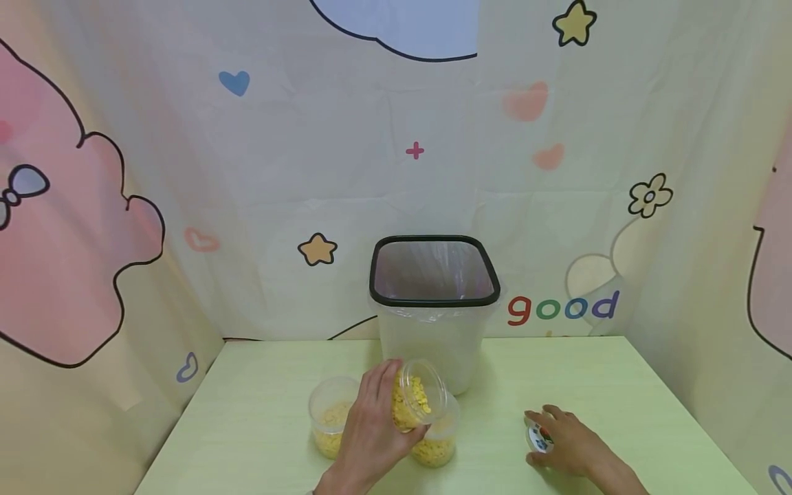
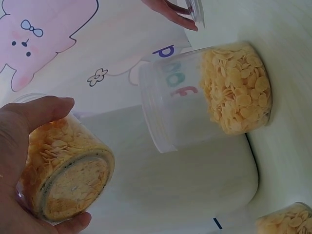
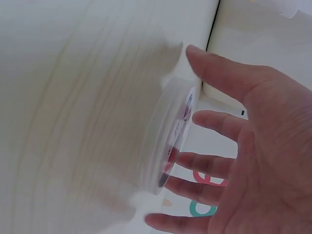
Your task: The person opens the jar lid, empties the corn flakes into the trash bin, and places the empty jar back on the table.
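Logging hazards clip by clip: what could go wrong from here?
The left hand holds a clear jar of yellow flakes tilted, its mouth uncovered, so it could spill onto the table. The right-hand upright jar in the head view appears close to it and might be knocked over.

We see the left hand [image 2: 12,141] wrapped round a tilted jar [image 2: 73,170] of yellow flakes, its base turned towards us, thumb on one side and a fingertip near the base. A second jar [image 2: 236,85] stands on the desk [image 2: 292,107], lying sideways in our view, flakes in its lower part, and through its clear wall we make out coloured letters [image 2: 183,92]. Behind it we find a pale bin [image 2: 180,195]. The frame cuts off a third jar [image 2: 287,222] and, opposite, the right hand [image 2: 170,12] at a clear lid [image 2: 196,12]. A pink bear [image 2: 48,29] decorates the cloth [image 2: 117,58].
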`<state>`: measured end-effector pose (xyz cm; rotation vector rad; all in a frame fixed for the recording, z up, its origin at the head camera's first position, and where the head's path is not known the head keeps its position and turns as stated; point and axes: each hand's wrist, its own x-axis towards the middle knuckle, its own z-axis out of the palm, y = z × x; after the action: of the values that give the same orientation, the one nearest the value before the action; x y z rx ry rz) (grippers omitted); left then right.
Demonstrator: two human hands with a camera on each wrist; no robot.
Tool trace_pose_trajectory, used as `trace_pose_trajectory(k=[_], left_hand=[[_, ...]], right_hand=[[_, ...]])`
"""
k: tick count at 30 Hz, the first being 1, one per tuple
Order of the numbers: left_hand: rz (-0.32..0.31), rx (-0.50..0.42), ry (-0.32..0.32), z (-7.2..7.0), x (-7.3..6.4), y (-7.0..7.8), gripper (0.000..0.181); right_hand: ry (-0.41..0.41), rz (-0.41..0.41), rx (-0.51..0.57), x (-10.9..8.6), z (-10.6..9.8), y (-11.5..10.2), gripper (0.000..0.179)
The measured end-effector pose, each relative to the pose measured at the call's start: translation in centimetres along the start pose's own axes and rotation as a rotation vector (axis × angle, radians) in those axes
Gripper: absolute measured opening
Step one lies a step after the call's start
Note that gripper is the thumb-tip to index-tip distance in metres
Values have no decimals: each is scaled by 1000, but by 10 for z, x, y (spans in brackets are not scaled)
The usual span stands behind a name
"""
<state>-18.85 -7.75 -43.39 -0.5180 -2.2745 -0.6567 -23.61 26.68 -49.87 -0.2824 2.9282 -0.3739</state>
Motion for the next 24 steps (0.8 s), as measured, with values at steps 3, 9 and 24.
trace_pose_trajectory(k=[3, 9, 24], left_hand=[[1, 6, 5, -1, 1, 0, 101], [4, 4, 11, -2, 1, 0, 102], [18, 33, 87, -9, 11, -7, 102]], right_hand=[[31, -3, -30, -2, 0, -1, 84], [112, -36, -89, -7, -1, -3, 84], [374, -146, -137, -29, -21, -28, 79]])
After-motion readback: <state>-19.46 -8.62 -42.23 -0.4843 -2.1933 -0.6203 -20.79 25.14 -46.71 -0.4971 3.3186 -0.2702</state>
